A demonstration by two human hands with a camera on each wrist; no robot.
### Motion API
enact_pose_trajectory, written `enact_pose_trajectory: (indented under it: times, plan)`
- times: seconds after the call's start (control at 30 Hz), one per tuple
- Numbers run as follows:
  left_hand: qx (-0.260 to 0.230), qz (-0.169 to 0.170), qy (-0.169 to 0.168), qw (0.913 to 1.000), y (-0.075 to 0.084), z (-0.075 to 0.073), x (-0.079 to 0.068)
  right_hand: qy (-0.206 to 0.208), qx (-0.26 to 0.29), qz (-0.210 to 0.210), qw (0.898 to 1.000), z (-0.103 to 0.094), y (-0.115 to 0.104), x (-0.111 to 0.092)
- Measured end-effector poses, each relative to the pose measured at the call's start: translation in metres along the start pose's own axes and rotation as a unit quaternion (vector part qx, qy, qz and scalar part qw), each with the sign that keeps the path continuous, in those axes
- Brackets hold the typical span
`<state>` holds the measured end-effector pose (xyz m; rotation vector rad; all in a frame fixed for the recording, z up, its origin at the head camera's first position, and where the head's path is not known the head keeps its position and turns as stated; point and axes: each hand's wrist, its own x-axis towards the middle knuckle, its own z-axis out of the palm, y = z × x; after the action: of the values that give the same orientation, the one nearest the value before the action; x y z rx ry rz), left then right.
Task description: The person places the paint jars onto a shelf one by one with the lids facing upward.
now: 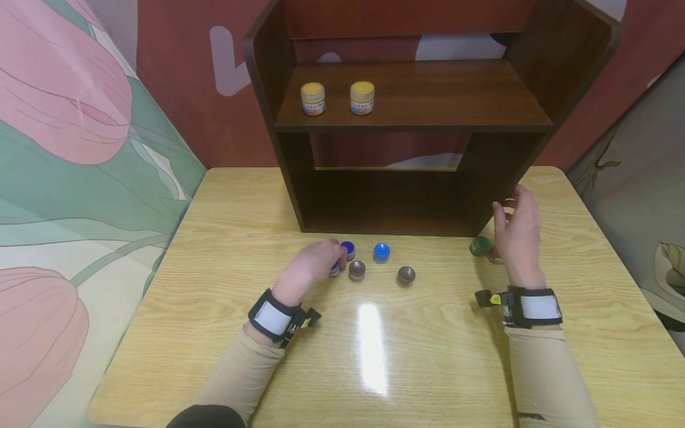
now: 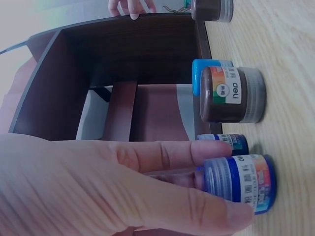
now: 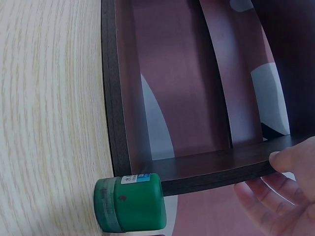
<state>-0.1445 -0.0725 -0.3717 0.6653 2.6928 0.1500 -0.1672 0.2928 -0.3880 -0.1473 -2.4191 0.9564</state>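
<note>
My left hand (image 1: 316, 261) pinches a dark blue paint jar (image 2: 251, 184) between thumb and fingers, lid up, close over the table. Just beyond it stands another dark blue paint jar (image 1: 348, 249). To the right are two brown paint jars (image 1: 357, 270), bottoms up, and a light blue paint jar (image 1: 381, 252). My right hand (image 1: 520, 238) grips the right side panel of the dark wooden shelf (image 3: 216, 179), thumb at its front edge and fingers on the outer side. By that panel's foot is a green paint jar (image 3: 140, 201), lid down, with a reddish jar (image 1: 495, 255) partly hidden by the hand.
Two yellow paint jars (image 1: 362, 98) stand on the shelf's upper board (image 1: 444, 95), toward the left. The shelf stands at the back of the wooden table (image 1: 241, 226), near a patterned wall (image 1: 176, 89). Light reflects off the table's middle.
</note>
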Motion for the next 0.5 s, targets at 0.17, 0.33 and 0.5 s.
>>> enact_pose_trajectory:
  times: [0.17, 0.33, 0.5]
  plan:
    - [-0.007, 0.006, 0.0, 1.0, -0.0003, -0.0006, -0.0007, -0.002, 0.007, 0.003, 1.0, -0.0004, -0.0007, 0.0001]
    - [-0.009, 0.01, 0.0, 0.9999, -0.0005, -0.0009, -0.0013, -0.002, 0.004, 0.005, 1.0, -0.0005, -0.0011, 0.0]
    - [-0.026, -0.002, 0.0, 0.9997, -0.0007, -0.0025, -0.0031, 0.0, 0.002, 0.001, 1.0, -0.0003, -0.0008, -0.0003]
